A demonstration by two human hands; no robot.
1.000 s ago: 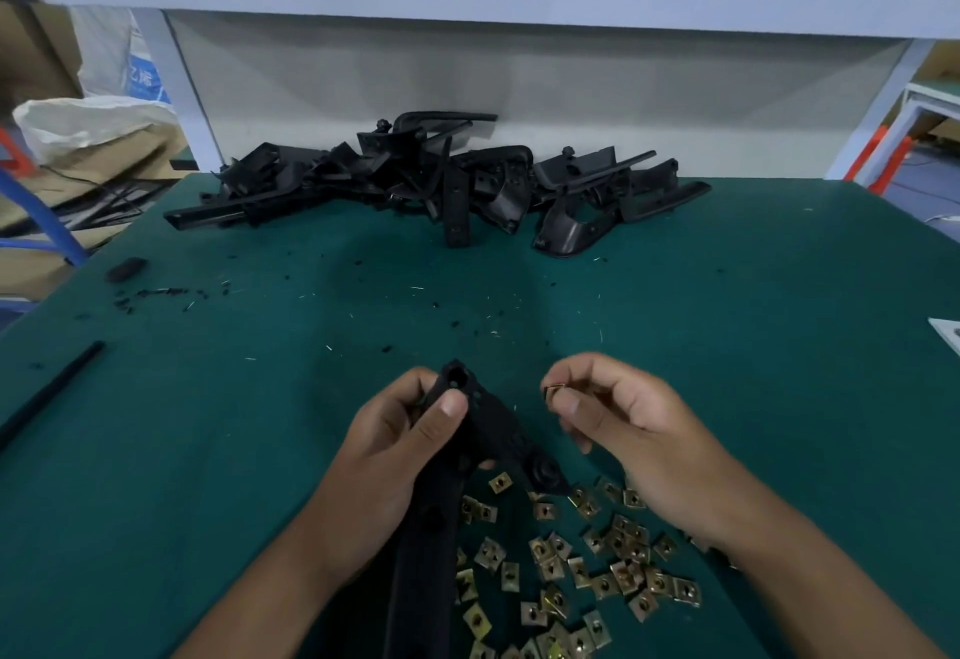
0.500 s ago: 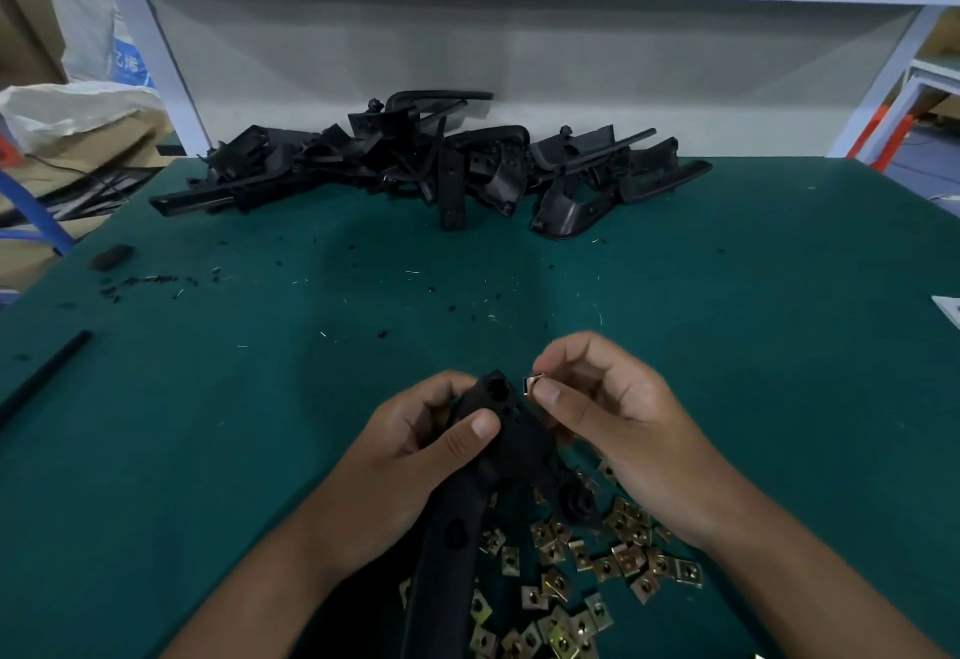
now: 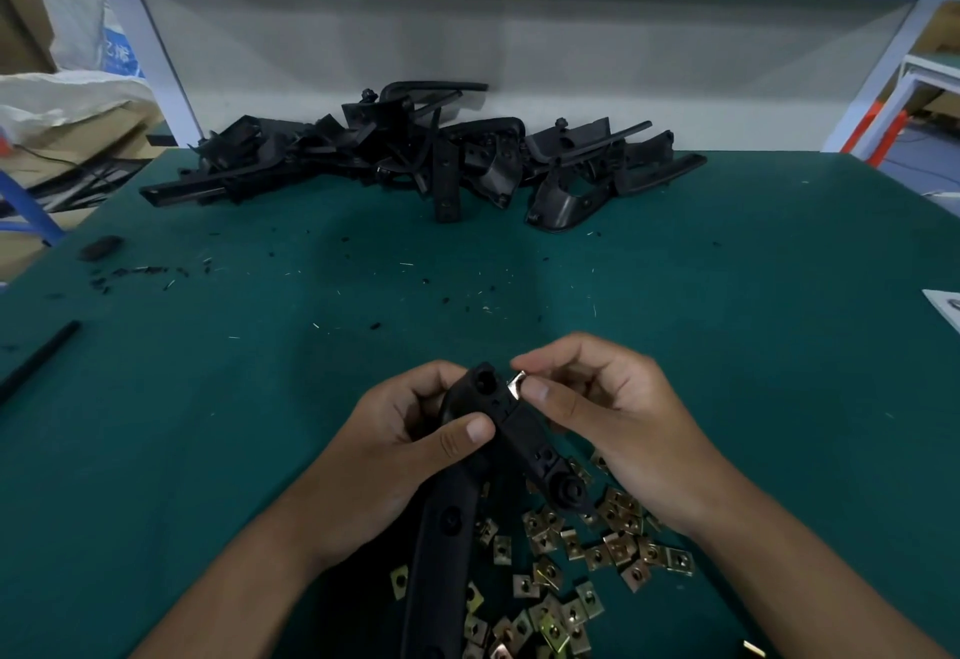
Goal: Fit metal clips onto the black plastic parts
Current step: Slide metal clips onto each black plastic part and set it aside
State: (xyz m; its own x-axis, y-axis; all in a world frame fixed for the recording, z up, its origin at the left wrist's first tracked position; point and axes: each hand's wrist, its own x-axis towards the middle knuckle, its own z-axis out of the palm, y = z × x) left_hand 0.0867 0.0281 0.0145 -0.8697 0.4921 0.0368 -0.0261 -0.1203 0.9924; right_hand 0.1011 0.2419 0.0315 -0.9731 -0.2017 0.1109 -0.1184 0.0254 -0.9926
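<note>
Black plastic is what we hold at the middle of the view: a long black plastic part (image 3: 506, 424), lifted a little above the desk (image 3: 727, 320), with its upper end pointing away from us and its long lower body running down toward the bottom edge. Our left hand (image 3: 410, 445) grips this part from the left side; the fingers are curled behind it and the thumb lies across its front. Our right hand (image 3: 608, 409) is closed in a pinch on one small metal clip (image 3: 516, 382), between the thumb and the first finger. The clip touches the right edge of the part, just below its round upper end. We cannot tell if it already sits on the edge or only touches it.

Under our right wrist and beside the lower body of the part, many loose clips (image 3: 587, 559) of brass colour lie scattered on the green surface of the desk, some of them overlapping.

At the far side of the desk, against the pale back panel (image 3: 519, 45), a pile of black parts (image 3: 426, 154) lies in disorder, well apart from our hands. Small black crumbs (image 3: 135, 273) are spread on the left side of the desk, and near them lies a small dark lump (image 3: 101, 246). A thin black strip (image 3: 39, 359) rests diagonally near the left edge. At the right edge a white corner (image 3: 943, 305) of something is visible, but we cannot tell what it is.
</note>
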